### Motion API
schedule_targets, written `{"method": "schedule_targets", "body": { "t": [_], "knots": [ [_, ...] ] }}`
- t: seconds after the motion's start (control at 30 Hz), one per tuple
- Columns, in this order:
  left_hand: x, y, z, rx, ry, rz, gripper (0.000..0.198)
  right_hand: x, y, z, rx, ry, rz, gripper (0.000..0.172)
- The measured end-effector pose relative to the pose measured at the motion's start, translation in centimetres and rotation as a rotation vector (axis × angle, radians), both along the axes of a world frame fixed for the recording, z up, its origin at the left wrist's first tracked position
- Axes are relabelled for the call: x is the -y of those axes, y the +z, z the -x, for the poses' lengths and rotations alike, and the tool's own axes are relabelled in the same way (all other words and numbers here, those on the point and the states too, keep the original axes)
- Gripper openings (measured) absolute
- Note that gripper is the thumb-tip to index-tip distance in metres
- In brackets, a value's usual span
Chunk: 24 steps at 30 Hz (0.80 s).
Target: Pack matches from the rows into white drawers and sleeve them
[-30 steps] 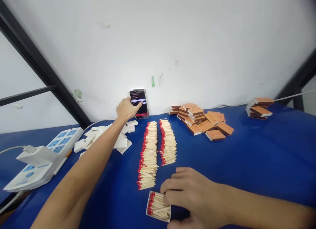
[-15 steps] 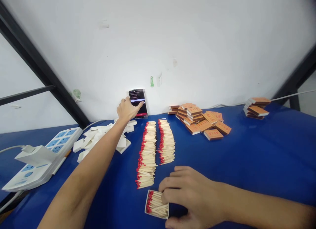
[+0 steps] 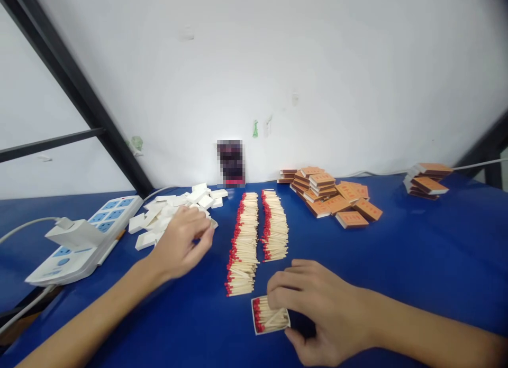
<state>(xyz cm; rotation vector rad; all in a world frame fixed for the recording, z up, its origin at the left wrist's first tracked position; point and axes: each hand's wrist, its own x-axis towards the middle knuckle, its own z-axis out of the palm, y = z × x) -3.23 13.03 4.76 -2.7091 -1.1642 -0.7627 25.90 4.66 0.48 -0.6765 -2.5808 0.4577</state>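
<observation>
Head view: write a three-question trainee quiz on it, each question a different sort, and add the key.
1. Which hand has its fingers at the open white cardboard tray at the bottom of the view?
2. True or false: the left row of red-headed wooden matches reaches nearer the person than the right row.
3. What is closest to the left hand?
A) Orange cardboard matchboxes
B) Piled white cardboard trays
C) The flat white plastic power strip

Key: 1. The right hand. 2. True. 3. B.
</observation>
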Motion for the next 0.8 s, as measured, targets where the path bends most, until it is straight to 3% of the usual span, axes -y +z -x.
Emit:
{"method": "schedule_targets", "body": {
  "t": [0.13, 0.33, 0.5, 0.7, 0.8],
  "knots": [
    [3.0, -1.5, -0.2, 0.059, -0.158, 0.067, 0.033, -0.3, -0.1, -0.3, 0.016, -0.024, 0.024, 0.034],
    [4.9, -2.9, -1.7, 0.071, -0.305, 0.210, 0.035, -1.0, -0.6, -0.7, 0.017, -0.004, -0.002, 0.054],
    [5.8, -3.4, -1.8, 0.070, -0.405, 0.176, 0.035, -1.3, -0.1, -1.1, 0.042, 0.026, 0.015, 0.058],
    [6.6, -3.1, -1.7, -0.083, -0.314, -0.009, 0.029, -1.3, 0.4, -1.3, 0.087, 0.027, 0.003, 0.054],
    [7.8, -3.2, -1.5, -0.058, -0.210, 0.021, 0.022, -1.3, 0.4, -1.4, 0.089, 0.024, -0.018, 0.051]
  ]
}}
